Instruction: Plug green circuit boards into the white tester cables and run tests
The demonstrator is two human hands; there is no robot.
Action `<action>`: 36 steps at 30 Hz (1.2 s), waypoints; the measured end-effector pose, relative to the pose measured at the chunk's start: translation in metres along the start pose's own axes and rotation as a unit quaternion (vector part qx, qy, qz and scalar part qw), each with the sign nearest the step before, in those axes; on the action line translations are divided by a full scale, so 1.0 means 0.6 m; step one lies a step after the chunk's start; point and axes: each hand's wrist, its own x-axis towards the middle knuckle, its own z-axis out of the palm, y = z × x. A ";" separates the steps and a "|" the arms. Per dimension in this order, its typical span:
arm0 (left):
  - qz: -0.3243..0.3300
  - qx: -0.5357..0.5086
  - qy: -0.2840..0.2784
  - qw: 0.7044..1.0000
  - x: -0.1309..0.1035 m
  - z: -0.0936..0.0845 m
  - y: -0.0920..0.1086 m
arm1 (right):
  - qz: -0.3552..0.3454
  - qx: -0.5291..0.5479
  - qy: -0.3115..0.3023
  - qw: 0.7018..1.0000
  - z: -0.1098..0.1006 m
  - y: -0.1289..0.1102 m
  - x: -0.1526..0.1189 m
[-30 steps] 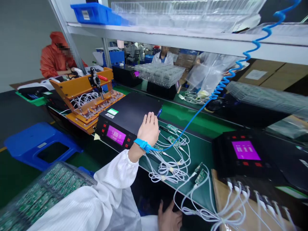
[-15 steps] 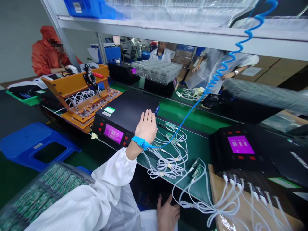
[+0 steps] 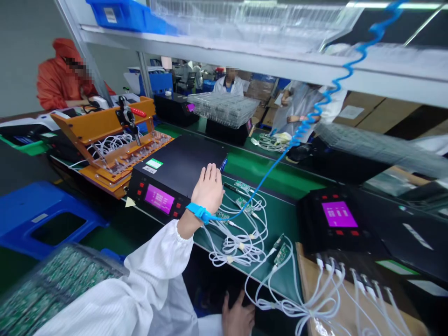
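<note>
Long white shelf [image 3: 224, 53] spans the top of the view, a blue bin [image 3: 119, 16] at its left end. Below it, green tabletop [image 3: 276, 214], running diagonally.

On the tabletop, mid-view: black unit [image 3: 185, 156], purple display and red buttons on its front. Second black unit [image 3: 385, 228] to the right, purple display lit too. Left of the first, an orange fixture [image 3: 80, 128] with a red-handled clamp [image 3: 129, 114]; white cable coils behind its clear front. Blue stool [image 3: 52, 200] at lower left, near a clear-covered tray of green boards [image 3: 66, 275]. Beyond the fixture, a person in orange [image 3: 52, 84].

Left hand [image 3: 207, 189]: back up, fingers straight and close together, thumb hidden. It lies at the right end of the first black unit; contact cannot be told. No grip seen. Right hand [image 3: 238, 317]: low, below the tabletop edge, thumb apart from fingers, cut by the frame; nothing seen in it.

White cables [image 3: 241, 247] looped right of the left hand, small circuit boards [image 3: 280, 255] among them and at their ends. Blue coiled cord [image 3: 311, 114] drops to a blue wrist strap [image 3: 198, 211] on the left wrist. Smallest: blue pen-like item [image 3: 224, 164] by the unit's far right corner.
</note>
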 end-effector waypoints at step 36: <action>0.002 -0.005 -0.009 1.000 -0.001 -0.004 0.002 | -0.015 0.020 0.013 1.000 -0.040 -0.011 0.003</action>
